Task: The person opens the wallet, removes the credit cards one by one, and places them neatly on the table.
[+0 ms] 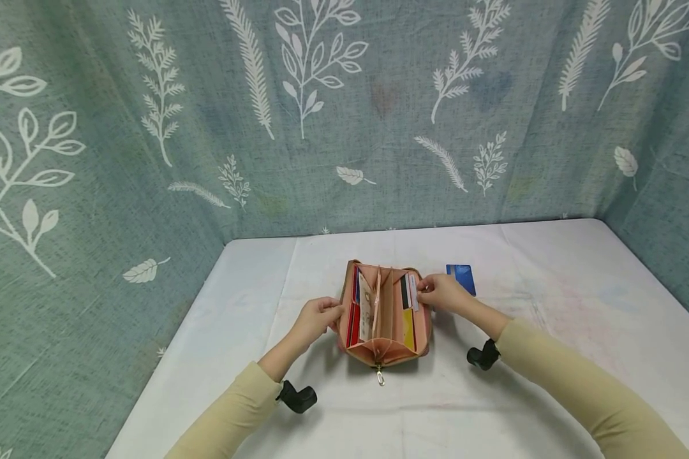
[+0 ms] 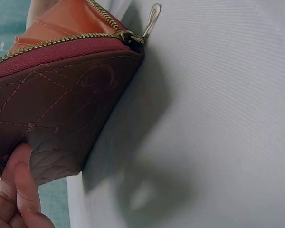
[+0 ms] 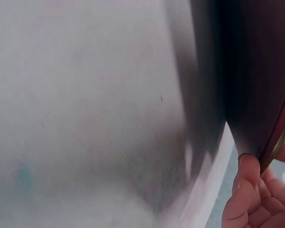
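An unzipped wallet [image 1: 424, 328] with a pink lining stands on the table, its two sides spread apart. My left hand [image 1: 322, 313] grips its left side, and the left wrist view shows the fingers against the stitched brown outside [image 2: 61, 104]. At the right side, my right hand [image 1: 439, 292] pinches the zipped edge [image 3: 280, 135], thumb and fingers on either side. Red cards [image 1: 353, 324] and a printed paper [image 1: 365, 309] sit in the left half. The right half holds a black card [image 1: 404, 293], a white card [image 1: 413, 292] and a yellow card [image 1: 409, 328].
A blue card [image 1: 464, 278] lies on the white-covered table [image 1: 333, 427] behind my right wrist. The zipper pull [image 1: 381, 377] hangs at the wallet's near end. A leaf-patterned green curtain [image 1: 379, 166] rises beyond the table's back edge and along both sides.
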Demonstrator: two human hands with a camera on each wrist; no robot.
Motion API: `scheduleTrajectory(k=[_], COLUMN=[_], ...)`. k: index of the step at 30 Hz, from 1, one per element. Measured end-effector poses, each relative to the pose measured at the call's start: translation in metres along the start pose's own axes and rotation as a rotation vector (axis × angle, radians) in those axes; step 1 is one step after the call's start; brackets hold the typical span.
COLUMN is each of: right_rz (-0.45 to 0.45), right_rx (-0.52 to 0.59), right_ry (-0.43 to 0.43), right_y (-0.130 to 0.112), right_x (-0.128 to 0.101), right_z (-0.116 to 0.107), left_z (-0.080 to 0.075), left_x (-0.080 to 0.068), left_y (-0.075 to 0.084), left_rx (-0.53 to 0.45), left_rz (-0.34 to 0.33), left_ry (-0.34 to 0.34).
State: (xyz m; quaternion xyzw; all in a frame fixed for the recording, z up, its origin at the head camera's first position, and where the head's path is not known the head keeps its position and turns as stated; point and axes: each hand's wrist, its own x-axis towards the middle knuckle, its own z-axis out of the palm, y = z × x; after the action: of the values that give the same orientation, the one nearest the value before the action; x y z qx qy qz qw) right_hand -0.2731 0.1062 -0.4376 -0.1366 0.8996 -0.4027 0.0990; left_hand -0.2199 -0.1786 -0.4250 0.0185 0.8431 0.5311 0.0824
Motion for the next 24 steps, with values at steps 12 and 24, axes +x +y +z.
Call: scheduleTrajectory(k=[12, 24], right_rz=[0.098, 0.188], right_rx=[0.112, 0.152], right_ry=[-0.006, 0.005], right_y=[0.0002, -0.0021], right_x=[-0.0018, 0.0033], right_z=[0.0054, 0.0084], left_z=[0.0009, 0.0037], left_x=[-0.0004, -0.0003], left_y=[0.0029, 0.0062], left_rx=[0.006, 0.012], left_rz=[0.018, 0.027], left_ry=[-0.018, -0.012])
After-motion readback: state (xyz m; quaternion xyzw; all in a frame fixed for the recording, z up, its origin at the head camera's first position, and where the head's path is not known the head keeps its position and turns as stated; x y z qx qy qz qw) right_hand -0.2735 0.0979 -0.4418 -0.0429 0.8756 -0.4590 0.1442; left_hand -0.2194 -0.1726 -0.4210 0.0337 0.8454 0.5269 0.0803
